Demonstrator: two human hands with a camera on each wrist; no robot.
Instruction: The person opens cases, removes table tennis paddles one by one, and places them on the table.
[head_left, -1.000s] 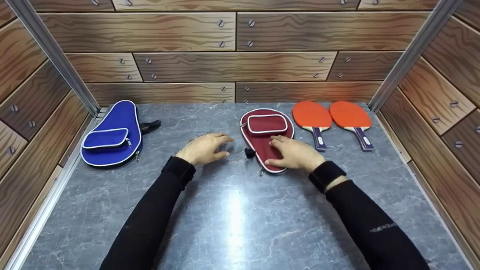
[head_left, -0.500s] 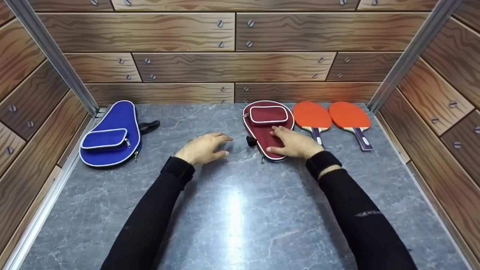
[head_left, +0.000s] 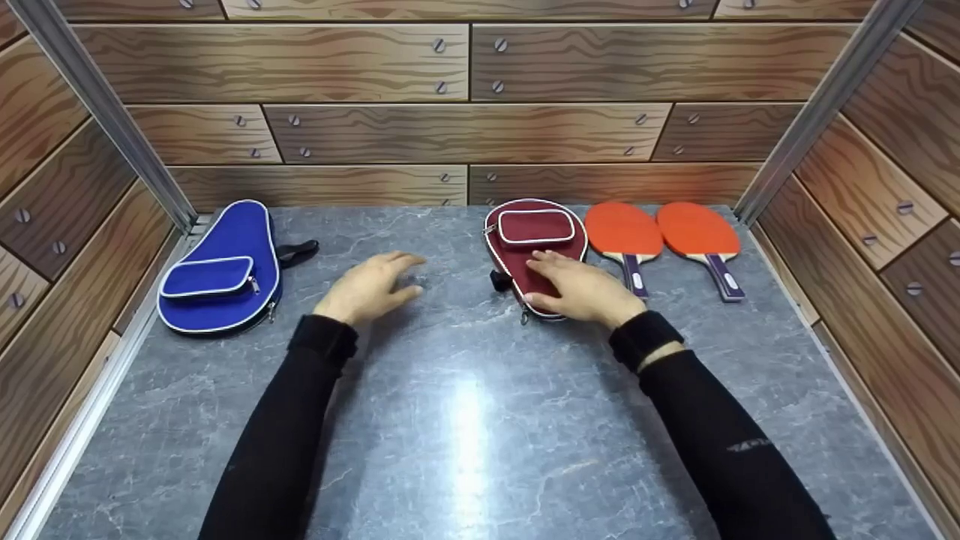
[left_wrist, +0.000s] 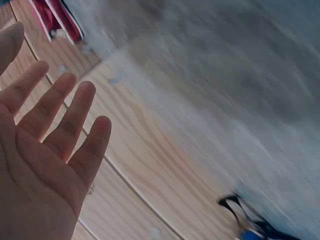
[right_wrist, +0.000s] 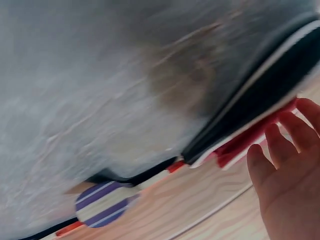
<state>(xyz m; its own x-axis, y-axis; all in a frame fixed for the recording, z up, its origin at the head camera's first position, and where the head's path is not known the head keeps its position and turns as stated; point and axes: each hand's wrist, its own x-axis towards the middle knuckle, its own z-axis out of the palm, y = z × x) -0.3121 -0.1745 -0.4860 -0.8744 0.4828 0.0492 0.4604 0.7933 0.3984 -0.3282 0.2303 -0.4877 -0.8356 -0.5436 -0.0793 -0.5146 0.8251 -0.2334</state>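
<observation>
A dark red paddle case (head_left: 536, 259) with white piping and a small zipped pocket lies near the back of the table, its narrow end toward me. Over its lower right part is my right hand (head_left: 589, 291), fingers spread and holding nothing; in the right wrist view the fingers (right_wrist: 272, 145) are close to the case's red face, though I cannot tell if they touch. My left hand (head_left: 367, 289) hovers with loose fingers over the table between the two cases. The left wrist view shows its bare palm (left_wrist: 40, 185). At far left lies a blue paddle case (head_left: 225, 277) with a black strap.
Two table tennis paddles (head_left: 624, 231) with orange faces and purple handles lie side by side to the right of the red case. Wood-patterned walls (head_left: 367, 135) enclose the grey marbled table (head_left: 465, 442) at the back and both sides.
The red case has slid back, away from me, with my right hand moving along on it, then stopped. My left hand has shifted to the left. Blue case and paddles stay put.
</observation>
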